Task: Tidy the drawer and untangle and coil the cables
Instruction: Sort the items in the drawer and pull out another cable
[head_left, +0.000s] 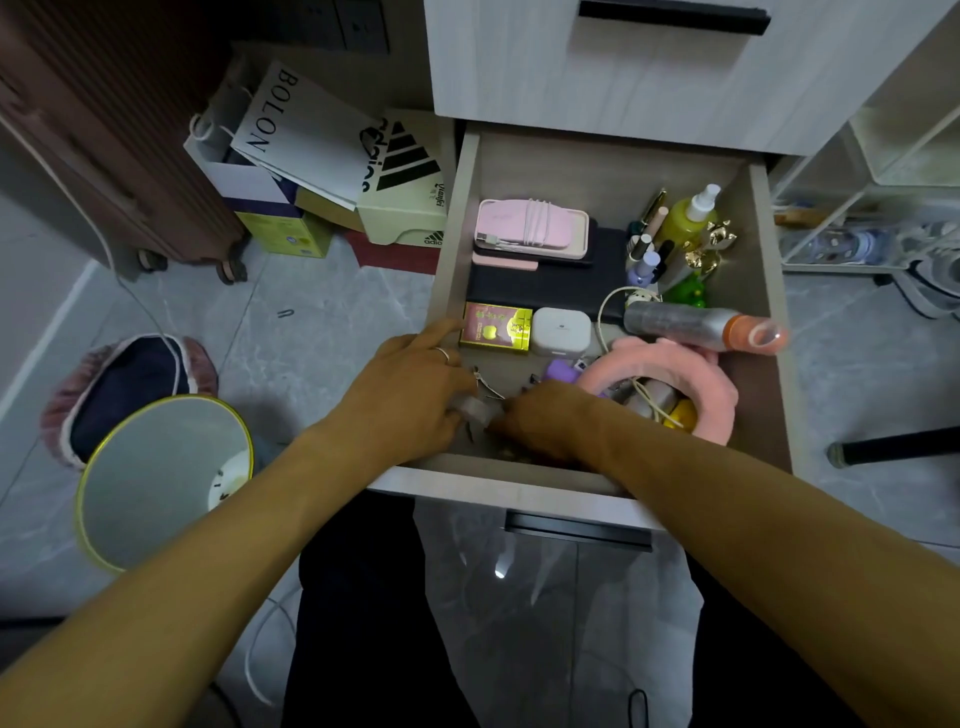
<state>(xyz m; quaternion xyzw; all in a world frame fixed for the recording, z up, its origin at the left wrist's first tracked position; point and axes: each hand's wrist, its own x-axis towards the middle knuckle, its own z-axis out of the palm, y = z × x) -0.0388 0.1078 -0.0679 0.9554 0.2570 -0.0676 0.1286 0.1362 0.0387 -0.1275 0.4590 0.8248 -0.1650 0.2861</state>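
Drawer (613, 171) is pulled open below the cabinet, and my two hands are in its near-left corner. Left hand (410, 395) has its fingers curled round a small roll of clear tape (475, 408); right hand (540, 415) is knuckles-up just beside it, fingers tucked under, so I cannot tell whether that grip is clamped on anything. Small metal clippers (485, 387) lie between the hands. Far-left part looks sorted already: pink power bank (530, 228) with its cable wound round it, stacked on a dark flat case (545, 291); near of that a gold-and-red box (496, 327) and a white earbud case (561, 332) side by side. Right side still messy in my judgement: bottles (685, 223) bunched at far right, a silver can (691, 325) lying on its side, a pink ring-shaped thing (670, 384) with loose bits in it. A white cable (605, 312) loops loosely by the can, not coiled yet. So roughly midway: one cable wrapped, at least one left, near corner clutter in hand. Outside: bin (156, 478) on floor at near left, shoe boxes (405, 208) far left.
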